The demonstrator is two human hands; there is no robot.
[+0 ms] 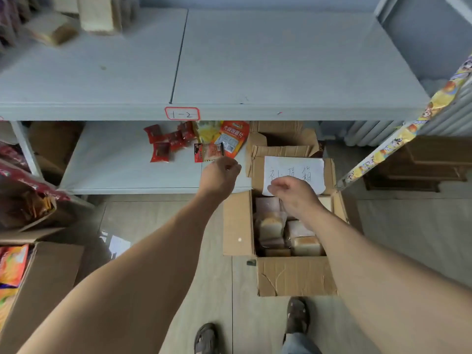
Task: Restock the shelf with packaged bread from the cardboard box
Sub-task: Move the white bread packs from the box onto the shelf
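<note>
An open cardboard box stands on the floor below the shelf, with several clear-wrapped bread packs inside and a handwritten white paper on its back flap. My right hand hovers over the back of the box, fingers loosely curled, holding nothing. My left hand hangs over the lower shelf's front edge, left of the box, fingers curled and empty. The grey upper shelf is mostly bare; two bread packs sit at its far left.
Red and orange snack packets lie on the lower shelf. A second cardboard box stands behind the bread box. Boxes of snacks stand at the left. A wooden cabinet is at the right. My feet stand on the tiled floor.
</note>
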